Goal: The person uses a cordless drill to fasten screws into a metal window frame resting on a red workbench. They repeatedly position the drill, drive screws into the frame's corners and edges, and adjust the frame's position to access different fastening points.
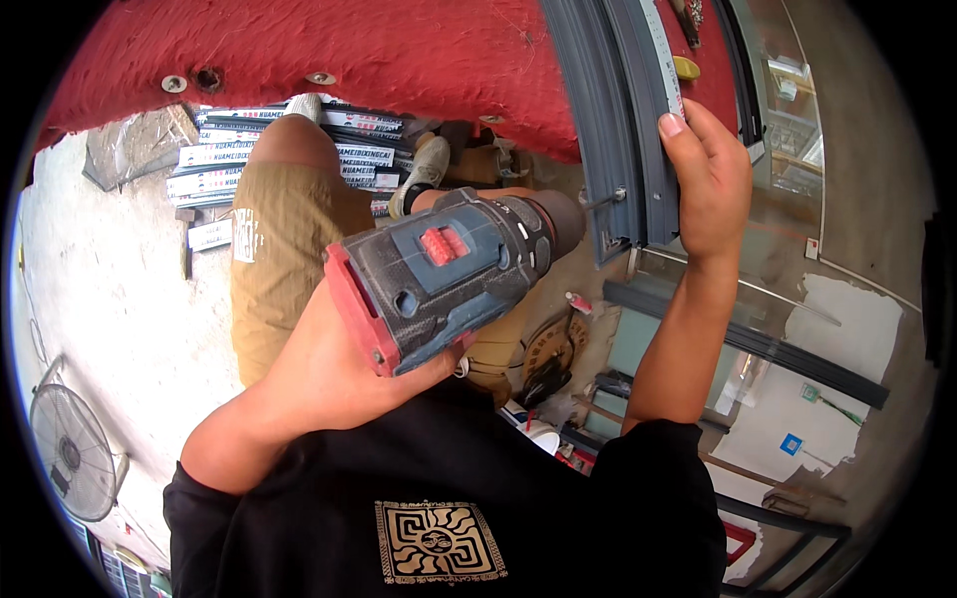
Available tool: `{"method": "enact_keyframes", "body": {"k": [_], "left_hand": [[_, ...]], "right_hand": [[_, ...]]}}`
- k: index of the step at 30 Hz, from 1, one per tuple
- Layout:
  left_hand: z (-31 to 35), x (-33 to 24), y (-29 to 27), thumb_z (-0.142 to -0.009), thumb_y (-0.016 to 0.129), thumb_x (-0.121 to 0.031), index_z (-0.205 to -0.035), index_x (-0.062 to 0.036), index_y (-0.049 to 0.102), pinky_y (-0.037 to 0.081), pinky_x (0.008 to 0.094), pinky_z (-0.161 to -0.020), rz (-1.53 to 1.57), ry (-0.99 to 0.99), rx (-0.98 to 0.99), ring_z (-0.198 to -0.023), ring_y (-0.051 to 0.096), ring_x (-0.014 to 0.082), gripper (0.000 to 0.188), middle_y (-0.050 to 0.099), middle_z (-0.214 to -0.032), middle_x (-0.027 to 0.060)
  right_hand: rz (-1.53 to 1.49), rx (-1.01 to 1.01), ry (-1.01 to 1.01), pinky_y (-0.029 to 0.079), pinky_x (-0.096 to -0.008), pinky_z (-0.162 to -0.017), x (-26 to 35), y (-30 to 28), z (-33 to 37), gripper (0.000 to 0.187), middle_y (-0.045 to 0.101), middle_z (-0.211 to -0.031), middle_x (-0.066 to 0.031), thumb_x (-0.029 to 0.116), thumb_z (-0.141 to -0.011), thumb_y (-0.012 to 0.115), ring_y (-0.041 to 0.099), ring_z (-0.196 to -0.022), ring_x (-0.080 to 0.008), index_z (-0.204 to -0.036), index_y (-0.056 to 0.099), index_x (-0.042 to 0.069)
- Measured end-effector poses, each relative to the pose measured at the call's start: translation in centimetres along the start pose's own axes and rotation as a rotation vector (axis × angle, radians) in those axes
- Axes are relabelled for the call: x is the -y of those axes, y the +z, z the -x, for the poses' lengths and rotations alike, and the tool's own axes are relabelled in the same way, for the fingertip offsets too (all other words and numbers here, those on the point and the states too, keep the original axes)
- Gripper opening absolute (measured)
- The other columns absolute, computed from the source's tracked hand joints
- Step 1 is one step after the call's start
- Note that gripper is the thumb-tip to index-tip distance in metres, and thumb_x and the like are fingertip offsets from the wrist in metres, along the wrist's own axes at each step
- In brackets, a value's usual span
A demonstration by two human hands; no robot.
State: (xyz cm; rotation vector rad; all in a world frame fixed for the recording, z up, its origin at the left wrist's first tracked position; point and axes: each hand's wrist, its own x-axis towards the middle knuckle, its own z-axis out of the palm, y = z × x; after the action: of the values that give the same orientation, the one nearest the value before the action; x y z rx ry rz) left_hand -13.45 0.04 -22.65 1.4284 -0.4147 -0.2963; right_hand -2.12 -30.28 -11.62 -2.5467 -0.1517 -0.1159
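My left hand is wrapped round a cordless drill, dark blue and black with red parts; its grip is hidden beneath the body. The drill's thin bit points right, at the near end of a dark grey metal profile, by a small bright spot; whether they touch I cannot tell. My right hand grips the grooved grey profile alongside, thumb on top and fingers curled over the right side. A white strip with measuring marks lies along that profile, ending near my thumb.
A red cloth-covered bench bears the profiles, and a yellow object lies there. Bundled, wrapped profiles lie on the floor. A floor fan stands at left; dark bars and glass panes are at right.
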Motion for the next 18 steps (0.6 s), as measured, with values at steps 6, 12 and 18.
{"method": "enact_keyframes", "body": {"k": [6,12,18], "left_hand": [[0.3,0.0,0.1,-0.082,0.084,-0.007,-0.119,-0.0027,0.073,0.056,0.0432,-0.092,0.042,-0.043,-0.001,-0.103,0.07,0.0375,0.039,0.073,-0.113,0.016],[0.3,0.8,0.4,-0.081,0.083,-0.006,-0.119,-0.0023,0.073,0.056,0.0422,-0.09,0.07,0.014,0.003,-0.101,0.071,0.0371,0.039,0.074,-0.111,0.0158],[-0.2,-0.3,0.1,-0.082,0.082,-0.004,-0.116,-0.004,0.075,0.058,0.0416,-0.089,-0.043,0.115,0.008,-0.098,0.073,0.0337,0.035,0.076,-0.108,0.0133]], "right_hand": [[-0.051,0.017,-0.006,0.047,-0.0265,-0.066,-0.4,0.0,0.0,0.039,0.07,-0.079,-0.0015,0.031,-0.104,0.068,0.058,-0.074,-0.0055,-0.116,0.076,-0.005],[-0.08,0.027,0.023,0.045,-0.024,-0.066,-0.2,0.0,0.0,0.036,0.07,-0.085,0.0022,0.027,-0.105,0.067,0.055,-0.075,-0.0038,-0.118,0.075,-0.005],[-0.086,0.029,0.042,0.045,-0.0229,-0.067,0.2,0.0,0.1,0.036,0.071,-0.087,0.0024,0.027,-0.106,0.067,0.056,-0.077,-0.0034,-0.12,0.075,-0.005]]}}
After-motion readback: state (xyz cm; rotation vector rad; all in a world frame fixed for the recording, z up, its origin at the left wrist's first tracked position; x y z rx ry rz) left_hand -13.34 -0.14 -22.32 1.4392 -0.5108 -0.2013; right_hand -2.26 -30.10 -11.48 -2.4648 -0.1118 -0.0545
